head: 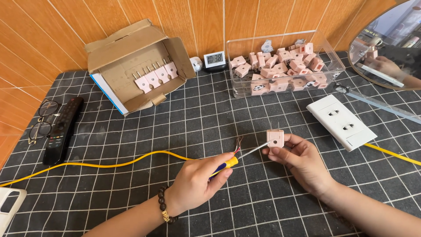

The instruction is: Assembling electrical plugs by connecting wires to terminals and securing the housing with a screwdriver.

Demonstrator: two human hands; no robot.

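- We hold a small pink plug [275, 137] in our right hand [300, 160], fingers pinching it at the sides and from below, prongs pointing up. It sits just left of the white wall socket [341, 121] on the mat.
- Our left hand [197, 181] wraps a screwdriver [239, 157] w/ yellow-blue handle; fingers curled tight round the grip, thumb on top.
- Key relation: the screwdriver's long axis runs from lower left up to the right, its tip touching the plug's left face. The plug lies right of and slightly above the left fingers, so the shaft points straight at it.
- Right hand is the nearer one to the plug; left reaches it only via the tool.
- Yellow cable [109, 164] runs left of the socket across the grid mat [188, 114]; its bared copper strands end just left of the plug, not touching it as far as we can tell.
- Farther left of the socket: open cardboard box [136, 66] w/ four pink plugs in a row, remote [63, 129], glasses [41, 120].
- Behind the socket: clear bin [285, 61] full of pink plugs, and a small digital clock [215, 59] left of it.
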